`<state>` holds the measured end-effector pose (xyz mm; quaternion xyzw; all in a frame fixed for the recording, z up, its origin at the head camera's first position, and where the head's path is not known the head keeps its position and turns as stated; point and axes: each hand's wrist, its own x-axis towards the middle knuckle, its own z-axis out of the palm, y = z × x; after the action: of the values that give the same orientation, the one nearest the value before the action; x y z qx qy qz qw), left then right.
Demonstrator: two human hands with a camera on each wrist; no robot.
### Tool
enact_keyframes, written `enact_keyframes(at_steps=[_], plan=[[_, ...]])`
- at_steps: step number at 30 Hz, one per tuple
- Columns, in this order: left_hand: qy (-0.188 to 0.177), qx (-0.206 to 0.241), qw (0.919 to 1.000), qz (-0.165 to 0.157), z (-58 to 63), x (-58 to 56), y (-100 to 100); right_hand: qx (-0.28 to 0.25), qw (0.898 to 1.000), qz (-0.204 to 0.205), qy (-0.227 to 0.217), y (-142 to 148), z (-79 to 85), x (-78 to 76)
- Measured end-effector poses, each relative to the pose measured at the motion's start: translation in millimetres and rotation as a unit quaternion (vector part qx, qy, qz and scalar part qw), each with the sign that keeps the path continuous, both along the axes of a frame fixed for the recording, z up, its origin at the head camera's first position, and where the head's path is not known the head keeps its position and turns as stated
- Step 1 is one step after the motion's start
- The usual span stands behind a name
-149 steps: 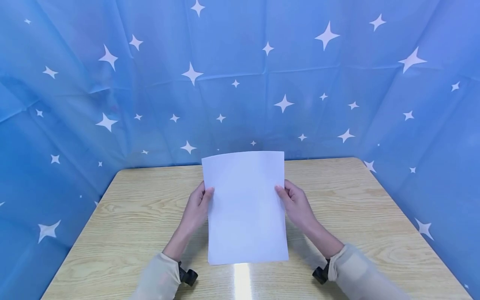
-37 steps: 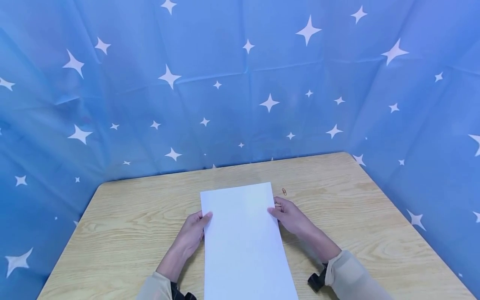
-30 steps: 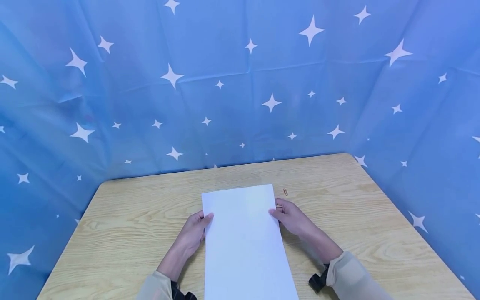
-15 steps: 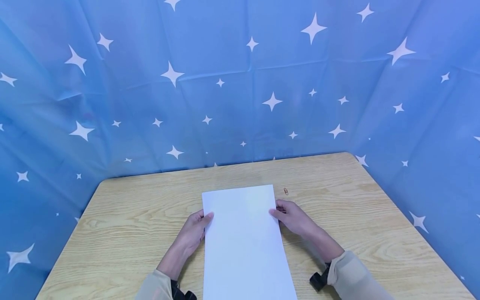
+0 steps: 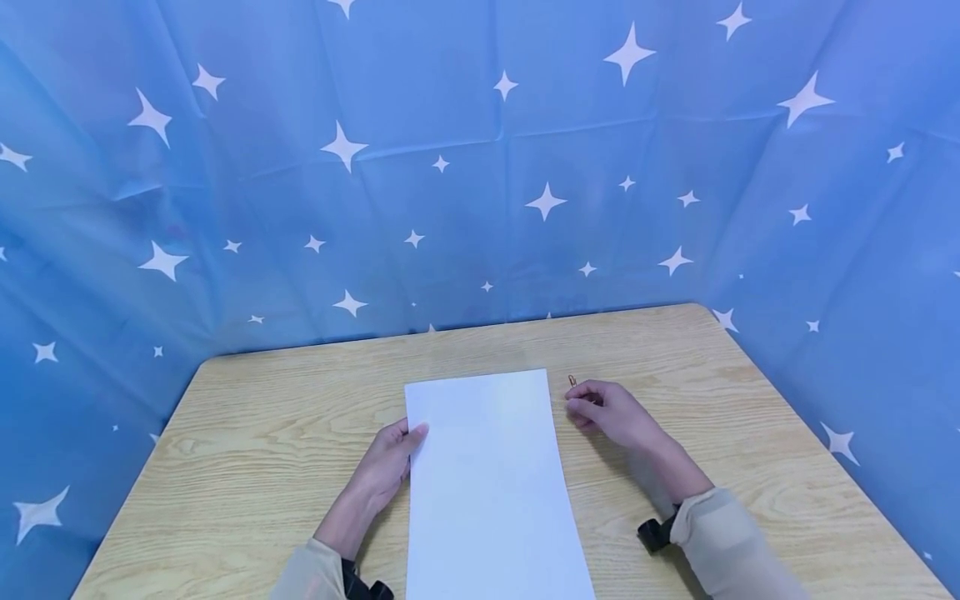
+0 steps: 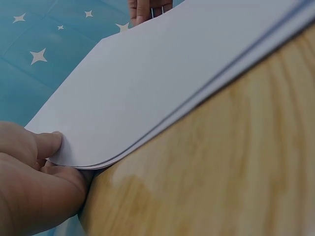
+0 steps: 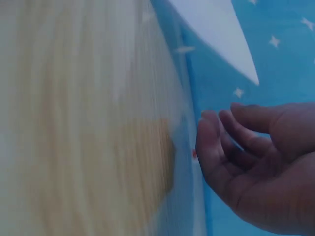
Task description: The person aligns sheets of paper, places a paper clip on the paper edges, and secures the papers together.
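Moved since half a second ago: right hand (image 5: 609, 412), off the right edge of the white paper sheets (image 5: 491, 483) and over toward the copper-coloured paper clip (image 5: 572, 381).

Right hand: fingers loosely bent, thumb apart from them in the right wrist view, nothing held; contact with the clip cannot be told.

Left hand (image 5: 385, 464): pinching the left edge of the sheets, thumb on top, fingers beneath; position unchanged.

Paper sheets: blank, more than one layer at the edge in the left wrist view; near end running out of the head view.

Paper clip: one, on the wood-grain table (image 5: 262, 442), right of the sheets' far corner, just beyond the right fingertips.

Also: blue backdrop cloth (image 5: 450, 92) with white four-pointed stars; pale sleeves (image 5: 731, 542); black wrist devices (image 5: 654, 535).
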<state>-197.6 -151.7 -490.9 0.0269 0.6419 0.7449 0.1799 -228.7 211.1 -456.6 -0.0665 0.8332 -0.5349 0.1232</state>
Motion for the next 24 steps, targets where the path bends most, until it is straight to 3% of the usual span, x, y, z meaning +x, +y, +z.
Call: enact_keyframes(at_steps=[5, 8, 17, 24], plan=[[0.001, -0.005, 1.0000, 0.003, 1.5, 0.4, 0, 0.090, 0.994, -0.037, 0.046, 14, -2.1, -10.7], [-0.004, -0.001, 1.0000, 0.005, 2.2, 0.7, 0, 0.118, 0.990, -0.047, 0.056, 20, -1.5, -16.4], [0.003, -0.019, 0.9996, -0.022, 2.5, -1.6, -4, 0.214, 0.969, -0.023, 0.122, 21, -6.1, -34.5], [-0.002, -0.015, 0.9997, -0.021, 3.0, -2.2, -5, 0.225, 0.966, 0.010, 0.126, 19, -8.4, -50.1]])
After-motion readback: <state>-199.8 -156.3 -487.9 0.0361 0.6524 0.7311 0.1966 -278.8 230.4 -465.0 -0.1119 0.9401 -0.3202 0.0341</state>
